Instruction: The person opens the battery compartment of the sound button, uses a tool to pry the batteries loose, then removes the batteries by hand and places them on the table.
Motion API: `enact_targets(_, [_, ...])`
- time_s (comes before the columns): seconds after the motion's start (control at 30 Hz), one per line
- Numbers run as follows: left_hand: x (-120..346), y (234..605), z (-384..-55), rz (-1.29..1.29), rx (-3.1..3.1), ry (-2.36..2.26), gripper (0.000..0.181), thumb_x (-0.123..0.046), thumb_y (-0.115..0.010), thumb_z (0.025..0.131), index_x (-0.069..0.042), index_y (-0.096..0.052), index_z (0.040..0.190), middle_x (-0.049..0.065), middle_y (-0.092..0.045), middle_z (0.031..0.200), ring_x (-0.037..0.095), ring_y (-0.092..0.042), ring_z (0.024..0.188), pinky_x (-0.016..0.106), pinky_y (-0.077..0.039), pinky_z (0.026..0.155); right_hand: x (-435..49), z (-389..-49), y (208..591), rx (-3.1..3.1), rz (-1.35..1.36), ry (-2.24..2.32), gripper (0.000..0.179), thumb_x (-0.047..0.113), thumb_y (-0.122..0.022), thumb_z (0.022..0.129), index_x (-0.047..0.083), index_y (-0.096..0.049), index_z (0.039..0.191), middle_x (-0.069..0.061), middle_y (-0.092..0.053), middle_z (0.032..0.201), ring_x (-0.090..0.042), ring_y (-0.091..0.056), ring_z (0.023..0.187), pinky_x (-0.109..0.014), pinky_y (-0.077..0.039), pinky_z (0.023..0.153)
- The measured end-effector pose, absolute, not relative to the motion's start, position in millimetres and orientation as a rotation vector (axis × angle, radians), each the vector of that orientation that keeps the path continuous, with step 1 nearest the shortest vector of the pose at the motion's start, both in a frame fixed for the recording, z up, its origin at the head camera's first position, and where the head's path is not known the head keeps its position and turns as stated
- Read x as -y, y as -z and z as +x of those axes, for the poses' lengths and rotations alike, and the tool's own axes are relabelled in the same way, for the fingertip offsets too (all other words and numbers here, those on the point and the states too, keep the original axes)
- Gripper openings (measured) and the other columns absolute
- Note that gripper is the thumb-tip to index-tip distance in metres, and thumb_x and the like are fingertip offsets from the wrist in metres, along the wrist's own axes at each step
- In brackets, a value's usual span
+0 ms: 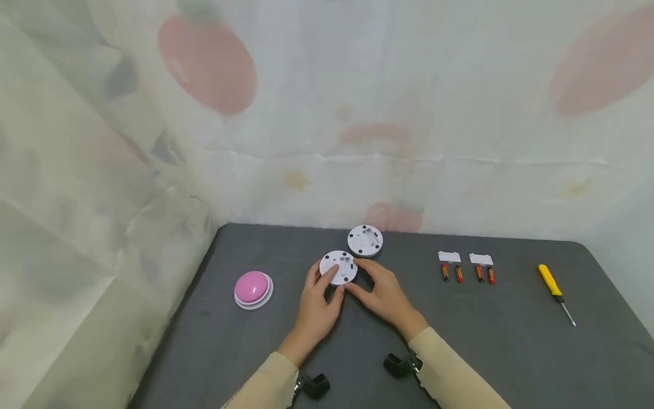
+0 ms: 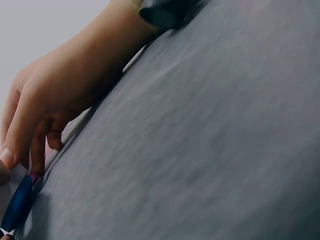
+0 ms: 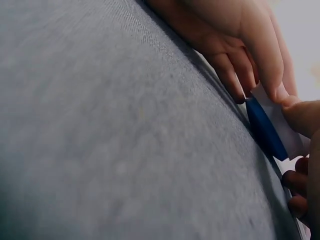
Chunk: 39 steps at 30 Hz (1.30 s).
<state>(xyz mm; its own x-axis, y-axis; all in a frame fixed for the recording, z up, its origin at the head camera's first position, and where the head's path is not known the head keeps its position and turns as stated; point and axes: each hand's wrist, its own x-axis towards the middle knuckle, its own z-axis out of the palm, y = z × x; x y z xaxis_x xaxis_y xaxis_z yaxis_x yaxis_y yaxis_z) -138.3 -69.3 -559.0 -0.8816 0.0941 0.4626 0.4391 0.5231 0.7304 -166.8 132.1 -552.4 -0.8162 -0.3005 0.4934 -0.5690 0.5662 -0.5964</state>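
Note:
Both hands hold a round push button (image 1: 332, 259) upside down, its white base facing up with the battery compartment uncovered. My left hand (image 1: 315, 311) grips its left edge, thumb at the near rim and a finger reaching over the base. From the right, my right hand (image 1: 386, 294) pinches the rim between thumb and fingers. The wrist views show the button's blue dome (image 3: 265, 130) on the underside, close over the table. Just behind it lies a second overturned button (image 1: 364, 243), also with an uncovered battery compartment.
A pink push button (image 1: 252, 287) sits upright at the left. To the right are two white battery covers (image 1: 449, 257) with several red-and-black batteries (image 1: 445, 272) below them. Farther right lies a yellow-handled screwdriver (image 1: 550, 279). A patterned curtain (image 1: 317, 193) borders the dark table's back edge.

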Motion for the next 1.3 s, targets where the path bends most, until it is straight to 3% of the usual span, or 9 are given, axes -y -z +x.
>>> enact_targets(0.33, [81,561,-150,-0.387,2.455,1.324,0.051,-0.007,-0.074,0.104,-0.007,-0.063,0.154,0.036,-0.034,0.167,0.044,-0.041,0.154,0.06,-0.041,0.12,-118,-177,555,2.456,0.691,-1.119,0.062,0.029,-0.087,0.097,0.002,-0.065,0.148,-0.015,-0.07,0.142,-0.03,-0.067,0.132,-0.048,-0.055,0.107])
enact_targets(0.7, [80,558,-156,-0.339,2.43,1.33,0.053,-0.005,-0.074,0.102,-0.006,-0.063,0.153,0.037,-0.038,0.165,0.046,-0.044,0.152,0.061,-0.041,0.119,-119,-180,554,2.456,0.692,-1.121,0.056,0.02,-0.088,0.096,0.004,-0.067,0.145,-0.012,-0.073,0.133,-0.025,-0.073,0.117,-0.046,-0.059,0.099])
enact_targets(0.83, [79,555,-154,-0.31,2.465,1.35,0.055,-0.006,-0.07,0.104,-0.005,-0.057,0.158,0.037,-0.031,0.168,0.047,-0.04,0.154,0.061,-0.039,0.121,-119,-176,553,2.392,0.716,-1.079,0.038,0.014,-0.089,0.094,0.006,-0.073,0.127,-0.007,-0.073,0.113,-0.02,-0.07,0.099,-0.041,-0.059,0.086])
enact_targets(0.93, [80,553,-150,-0.261,2.501,1.357,0.062,-0.007,-0.065,0.107,-0.002,-0.044,0.165,0.036,-0.023,0.172,0.046,-0.033,0.158,0.062,-0.035,0.123,-116,-171,553,2.335,0.801,-1.059,0.023,0.011,-0.09,0.093,0.012,-0.073,0.109,0.001,-0.068,0.097,-0.012,-0.065,0.086,-0.033,-0.057,0.075])
enact_targets(1.07, [87,549,-138,-0.215,2.493,1.295,0.068,-0.005,-0.058,0.11,0.001,-0.028,0.17,0.03,-0.019,0.176,0.044,-0.026,0.161,0.064,-0.033,0.124,-109,-164,555,2.306,0.968,-1.083,0.02,0.007,-0.087,0.093,0.016,-0.072,0.102,0.006,-0.067,0.092,-0.004,-0.063,0.08,-0.023,-0.055,0.071])
enact_targets(1.17, [97,542,-129,-0.276,2.39,1.19,0.064,0.002,-0.053,0.109,0.001,-0.03,0.169,0.028,-0.027,0.174,0.043,-0.039,0.156,0.058,-0.039,0.122,-101,-160,555,2.292,1.064,-1.114,0.018,0.005,-0.086,0.094,0.015,-0.073,0.102,0.006,-0.068,0.094,-0.004,-0.064,0.082,-0.022,-0.056,0.073])
enact_targets(1.3, [124,532,-124,-0.434,2.148,1.013,0.058,0.014,-0.051,0.103,0.007,-0.045,0.16,0.029,-0.046,0.163,0.047,-0.057,0.139,0.038,-0.043,0.12,-82,-157,553,2.265,1.182,-1.108,0.015,0.007,-0.085,0.095,0.012,-0.075,0.105,0.004,-0.07,0.1,-0.008,-0.067,0.092,-0.026,-0.058,0.083])
